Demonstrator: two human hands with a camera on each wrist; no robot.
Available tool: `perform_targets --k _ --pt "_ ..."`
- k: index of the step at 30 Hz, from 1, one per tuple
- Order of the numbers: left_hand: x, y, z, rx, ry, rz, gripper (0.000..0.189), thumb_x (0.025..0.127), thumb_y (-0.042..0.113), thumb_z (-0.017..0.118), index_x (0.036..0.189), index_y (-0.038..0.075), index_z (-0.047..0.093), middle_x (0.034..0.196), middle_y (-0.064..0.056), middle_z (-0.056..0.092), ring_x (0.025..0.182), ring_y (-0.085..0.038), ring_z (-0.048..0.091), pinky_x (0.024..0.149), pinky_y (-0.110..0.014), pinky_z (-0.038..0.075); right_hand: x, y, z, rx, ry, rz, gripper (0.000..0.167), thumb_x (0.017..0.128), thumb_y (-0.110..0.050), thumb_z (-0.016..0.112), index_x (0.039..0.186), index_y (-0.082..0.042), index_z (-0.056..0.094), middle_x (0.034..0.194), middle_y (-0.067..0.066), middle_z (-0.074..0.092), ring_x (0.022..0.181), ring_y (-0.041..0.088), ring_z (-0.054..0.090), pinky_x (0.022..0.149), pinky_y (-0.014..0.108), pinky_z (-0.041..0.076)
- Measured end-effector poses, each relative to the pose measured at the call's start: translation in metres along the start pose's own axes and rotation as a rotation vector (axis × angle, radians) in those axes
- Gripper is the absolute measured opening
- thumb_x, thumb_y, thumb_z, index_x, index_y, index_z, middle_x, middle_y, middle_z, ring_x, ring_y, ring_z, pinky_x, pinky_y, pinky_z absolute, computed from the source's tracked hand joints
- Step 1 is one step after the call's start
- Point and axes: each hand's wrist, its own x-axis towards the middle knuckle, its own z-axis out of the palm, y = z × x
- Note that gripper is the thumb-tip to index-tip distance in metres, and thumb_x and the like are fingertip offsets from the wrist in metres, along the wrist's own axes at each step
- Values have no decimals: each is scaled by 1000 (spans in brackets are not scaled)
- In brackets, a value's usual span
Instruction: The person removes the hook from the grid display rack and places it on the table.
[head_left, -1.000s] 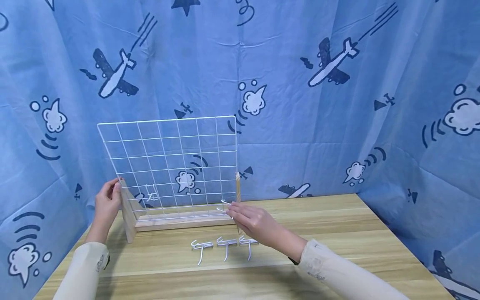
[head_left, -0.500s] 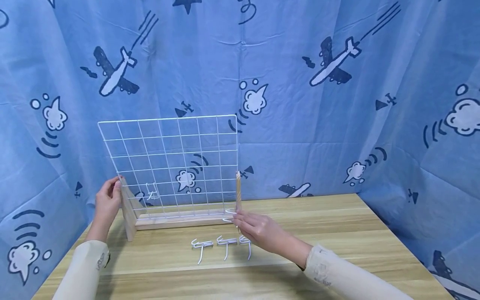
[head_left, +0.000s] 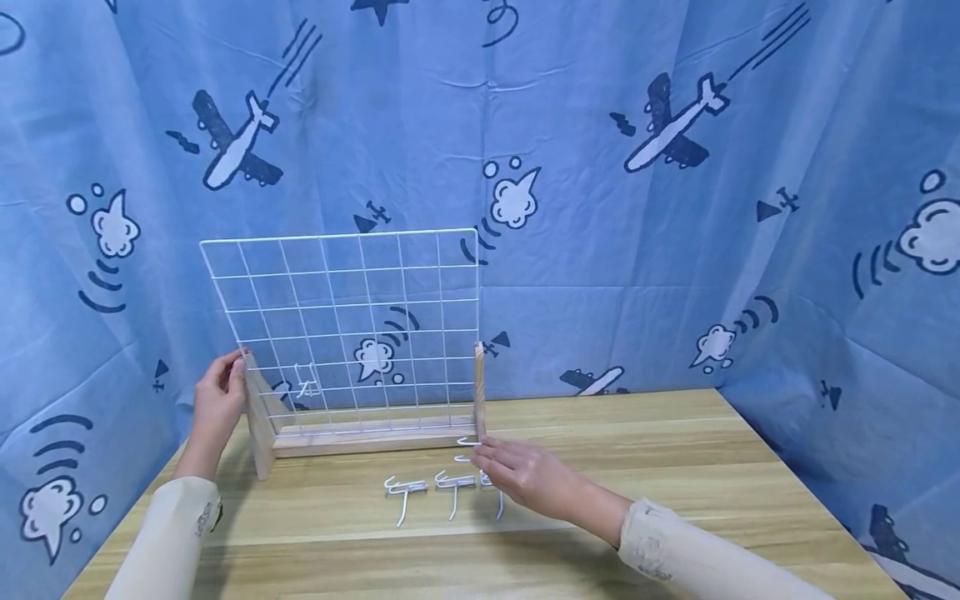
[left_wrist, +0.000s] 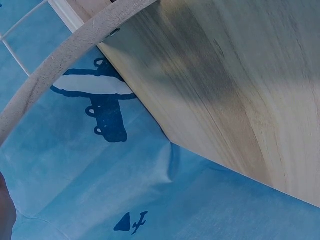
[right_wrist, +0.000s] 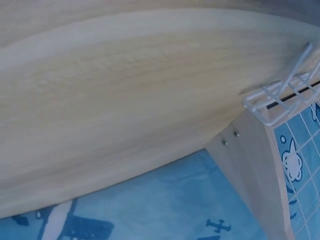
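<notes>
A white wire grid panel point(head_left: 360, 308) stands upright in a wooden base point(head_left: 375, 440) with a wooden end piece at each side. My left hand point(head_left: 220, 392) grips the top of the left end piece point(head_left: 258, 425). In front of the base's right corner, my right hand point(head_left: 528, 475) pinches a white wire hook point(head_left: 467, 442), whose prongs point left past the fingertips. Below it lie white hooks in a row: a left one point(head_left: 405, 487), a middle one point(head_left: 454, 483) and a right one point(head_left: 500, 504) partly hidden by the hand. Another hook point(head_left: 306, 383) hangs on the grid's lower left.
The wood-grain table point(head_left: 637, 467) extends to the right and toward me. A blue curtain point(head_left: 585, 275) printed with planes and clouds encloses the back and sides. In the right wrist view, the right end piece point(right_wrist: 255, 170) shows two screws.
My right hand has moved down and slightly right with the hook, away from the grid's lower right corner and nearer the row of hooks. The left hand keeps its grip on the end piece.
</notes>
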Motion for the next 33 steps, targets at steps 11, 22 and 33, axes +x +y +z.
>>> perform_targets --k 11,22,33 --pt "0 4 -2 42 -23 -34 44 105 26 34 137 -3 45 138 -22 49 127 -37 45 108 -45 37 -11 -2 0 -103 -115 -140 29 101 -6 41 111 0 68 109 12 70 100 23 67 86 29 55" --pt "0 4 -2 29 -23 -25 44 105 24 35 137 -4 45 138 -22 50 126 -37 46 108 -45 37 -19 -8 -1 -178 -302 -246 48 106 -9 19 115 -4 66 116 9 68 109 23 64 92 28 52" --pt "0 4 -1 26 -16 -22 43 105 24 35 136 -4 45 138 -22 50 126 -36 46 108 -44 37 -23 -15 0 -223 -461 -265 33 90 -8 51 120 -11 65 119 5 67 111 19 62 96 27 49"
